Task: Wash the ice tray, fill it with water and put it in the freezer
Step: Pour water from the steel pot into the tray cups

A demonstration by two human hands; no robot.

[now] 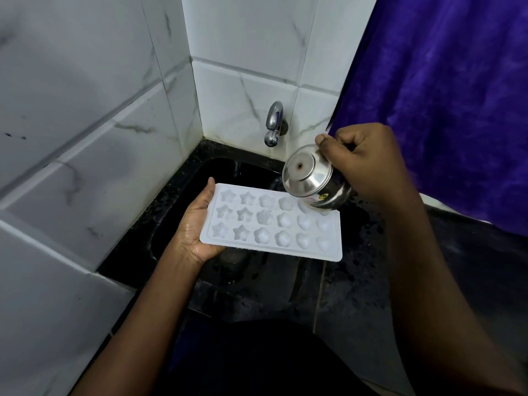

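A white plastic ice tray (274,224) with star, flower and heart shaped cells is held level over the black sink (228,172). My left hand (197,224) grips its left end, thumb on the top edge and wet palm underneath. My right hand (363,158) grips a small steel bowl (311,178), tipped steeply over the tray's far right corner with its base turned toward me. The bowl's mouth faces down at the tray and hides one or two cells. I cannot tell whether water is running out of it.
A chrome tap (274,124) juts from the white tiled wall above the sink's far edge. White marble-look tiles (100,138) close off the left side. A purple curtain (445,95) hangs at the right. The black countertop (357,295) around the sink is wet.
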